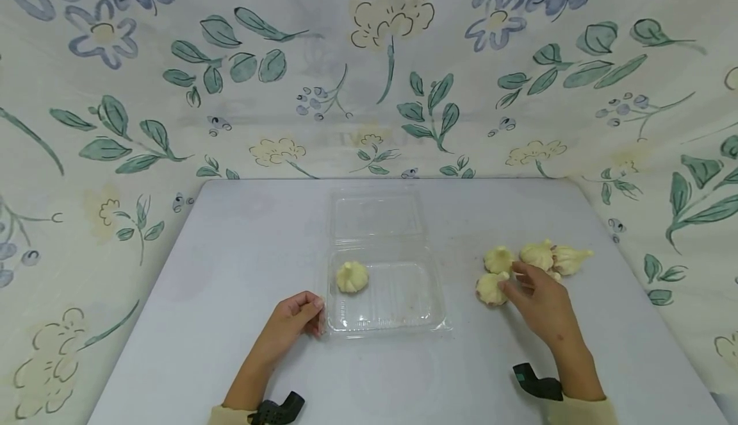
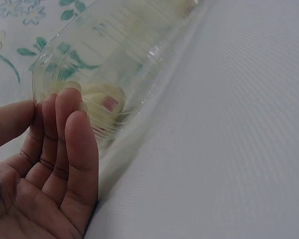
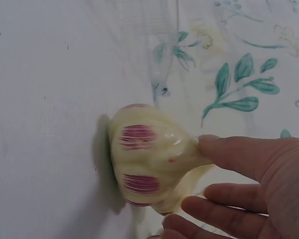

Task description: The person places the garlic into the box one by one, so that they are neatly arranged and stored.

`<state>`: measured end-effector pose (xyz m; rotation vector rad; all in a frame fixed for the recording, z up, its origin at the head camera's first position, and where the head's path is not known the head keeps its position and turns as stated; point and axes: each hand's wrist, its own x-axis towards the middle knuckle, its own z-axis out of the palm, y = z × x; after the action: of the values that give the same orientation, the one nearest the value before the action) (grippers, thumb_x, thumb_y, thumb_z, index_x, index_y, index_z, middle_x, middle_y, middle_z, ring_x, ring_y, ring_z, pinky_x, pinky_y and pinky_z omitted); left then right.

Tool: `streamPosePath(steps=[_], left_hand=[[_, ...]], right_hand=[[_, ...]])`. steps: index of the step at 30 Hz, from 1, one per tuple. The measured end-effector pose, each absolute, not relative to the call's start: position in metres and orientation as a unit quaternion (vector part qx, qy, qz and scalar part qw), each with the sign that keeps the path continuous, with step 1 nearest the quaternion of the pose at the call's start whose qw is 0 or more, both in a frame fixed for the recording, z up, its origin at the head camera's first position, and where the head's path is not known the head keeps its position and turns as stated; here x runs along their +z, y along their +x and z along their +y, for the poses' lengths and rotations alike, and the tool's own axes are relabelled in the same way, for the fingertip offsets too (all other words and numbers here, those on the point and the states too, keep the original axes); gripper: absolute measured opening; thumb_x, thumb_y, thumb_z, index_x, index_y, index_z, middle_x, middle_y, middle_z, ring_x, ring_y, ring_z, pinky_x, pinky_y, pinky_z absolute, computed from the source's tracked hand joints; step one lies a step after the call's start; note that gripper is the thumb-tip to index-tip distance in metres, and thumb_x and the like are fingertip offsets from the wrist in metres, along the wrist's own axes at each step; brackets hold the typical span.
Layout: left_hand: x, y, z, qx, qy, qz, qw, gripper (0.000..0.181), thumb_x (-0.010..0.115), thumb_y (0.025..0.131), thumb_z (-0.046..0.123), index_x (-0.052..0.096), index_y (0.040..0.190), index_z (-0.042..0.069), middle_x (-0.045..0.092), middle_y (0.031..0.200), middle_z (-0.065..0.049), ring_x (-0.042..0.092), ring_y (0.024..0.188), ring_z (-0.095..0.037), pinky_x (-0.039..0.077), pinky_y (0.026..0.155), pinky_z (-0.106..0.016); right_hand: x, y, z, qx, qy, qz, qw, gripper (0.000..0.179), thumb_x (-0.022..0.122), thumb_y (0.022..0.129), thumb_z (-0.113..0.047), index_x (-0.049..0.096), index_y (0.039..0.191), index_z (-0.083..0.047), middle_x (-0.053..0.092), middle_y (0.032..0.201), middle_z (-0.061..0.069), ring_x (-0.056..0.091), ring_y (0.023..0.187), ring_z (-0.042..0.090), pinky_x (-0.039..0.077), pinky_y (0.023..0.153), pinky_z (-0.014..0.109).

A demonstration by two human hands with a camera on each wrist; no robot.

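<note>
A clear plastic clamshell box (image 1: 386,332) lies with its lid folded back on the table. One pale yellow garlic bulb (image 1: 352,277) sits at the left inside it. My left hand (image 1: 296,316) pinches the box's left rim between thumb and fingers, seen closely in the left wrist view. On the right lie several more bulbs in a loose group. My right hand (image 1: 539,300) is over the nearest bulb (image 1: 490,289), its thumb at the stem and its fingers apart. In the right wrist view that garlic bulb (image 3: 144,159) shows purple streaks and rests on the table.
Behind the nearest bulb sit another garlic bulb (image 1: 499,259) and a pair farther right, including one with a long stem (image 1: 569,259). The open lid (image 1: 376,215) lies toward the back of the white table (image 1: 254,233). Flower-printed cloth (image 1: 323,79) hangs around the table.
</note>
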<state>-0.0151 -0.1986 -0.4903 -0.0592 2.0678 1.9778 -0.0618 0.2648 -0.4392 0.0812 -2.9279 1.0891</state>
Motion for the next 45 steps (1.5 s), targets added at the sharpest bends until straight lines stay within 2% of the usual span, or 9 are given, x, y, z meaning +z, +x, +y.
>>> streamPosePath(steps=[9,17,26,30,33,35,37,42,45], left_hand=[[-0.492,-0.013,-0.199,0.683,-0.018,0.716,0.141,0.035,0.060,0.108,0.023,0.058,0.110,-0.012,0.065,0.087,-0.011,0.065,0.073,-0.019,0.059,0.069,-0.031],[-0.492,-0.014,-0.200,0.686,-0.011,0.714,0.140,0.036,0.060,0.109,0.023,0.058,0.109,-0.013,0.065,0.087,-0.011,0.065,0.073,-0.019,0.059,0.069,-0.031],[-0.491,-0.016,-0.200,0.682,-0.007,0.718,0.136,0.034,0.059,0.109,0.022,0.058,0.109,-0.012,0.064,0.087,-0.011,0.065,0.073,-0.019,0.059,0.069,-0.031],[-0.491,-0.016,-0.200,0.684,-0.006,0.716,0.138,0.035,0.059,0.109,0.022,0.058,0.108,-0.012,0.064,0.087,-0.012,0.065,0.073,-0.019,0.059,0.069,-0.032],[-0.492,-0.016,-0.200,0.687,-0.006,0.714,0.138,0.035,0.060,0.109,0.023,0.059,0.108,-0.012,0.064,0.088,-0.013,0.065,0.073,-0.020,0.059,0.069,-0.032],[-0.492,-0.016,-0.200,0.688,-0.006,0.712,0.137,0.035,0.060,0.109,0.023,0.058,0.108,-0.012,0.064,0.088,-0.013,0.065,0.073,-0.020,0.059,0.069,-0.032],[-0.492,-0.016,-0.200,0.689,-0.006,0.712,0.137,0.035,0.060,0.109,0.023,0.058,0.108,-0.013,0.064,0.088,-0.014,0.065,0.073,-0.020,0.059,0.069,-0.032],[-0.494,-0.016,-0.200,0.687,-0.004,0.714,0.136,0.035,0.059,0.109,0.022,0.058,0.108,-0.013,0.064,0.088,-0.013,0.065,0.073,-0.019,0.059,0.069,-0.031],[-0.495,-0.015,-0.200,0.687,-0.004,0.714,0.135,0.035,0.059,0.109,0.022,0.058,0.108,-0.013,0.064,0.088,-0.013,0.065,0.073,-0.018,0.059,0.069,-0.031]], right_hand=[[-0.446,-0.061,0.264,0.359,0.011,-0.933,0.017,0.048,0.069,0.104,-0.031,0.062,0.137,0.003,0.065,0.131,0.029,0.066,0.115,0.048,0.057,0.090,0.057],[-0.450,-0.059,0.259,0.383,0.033,-0.923,0.035,0.038,0.072,0.101,-0.017,0.064,0.133,0.002,0.069,0.124,0.025,0.068,0.112,0.043,0.059,0.089,0.049],[-0.452,-0.058,0.256,0.385,0.037,-0.921,0.043,0.031,0.072,0.100,-0.011,0.068,0.127,0.003,0.069,0.122,0.025,0.070,0.108,0.043,0.061,0.084,0.046],[-0.454,-0.058,0.256,0.386,0.035,-0.920,0.055,0.029,0.073,0.099,-0.010,0.070,0.125,0.002,0.070,0.122,0.025,0.071,0.107,0.042,0.060,0.081,0.028],[-0.456,-0.058,0.256,0.391,0.030,-0.918,0.056,0.030,0.073,0.099,-0.011,0.070,0.125,0.002,0.069,0.125,0.025,0.071,0.109,0.042,0.053,0.077,0.012],[-0.456,-0.058,0.256,0.394,0.028,-0.917,0.054,0.030,0.073,0.100,-0.013,0.070,0.126,0.002,0.069,0.126,0.024,0.071,0.109,0.042,0.049,0.077,0.009],[-0.457,-0.058,0.256,0.395,0.026,-0.917,0.053,0.030,0.073,0.100,-0.015,0.071,0.126,0.001,0.069,0.126,0.024,0.071,0.108,0.042,0.051,0.077,0.011],[-0.456,-0.057,0.257,0.395,0.026,-0.917,0.053,0.029,0.073,0.101,-0.016,0.072,0.124,0.001,0.070,0.125,0.025,0.072,0.106,0.042,0.061,0.078,0.029],[-0.456,-0.057,0.257,0.393,0.031,-0.917,0.062,0.027,0.073,0.100,-0.014,0.073,0.123,0.001,0.071,0.123,0.024,0.073,0.105,0.042,0.059,0.077,0.023]])
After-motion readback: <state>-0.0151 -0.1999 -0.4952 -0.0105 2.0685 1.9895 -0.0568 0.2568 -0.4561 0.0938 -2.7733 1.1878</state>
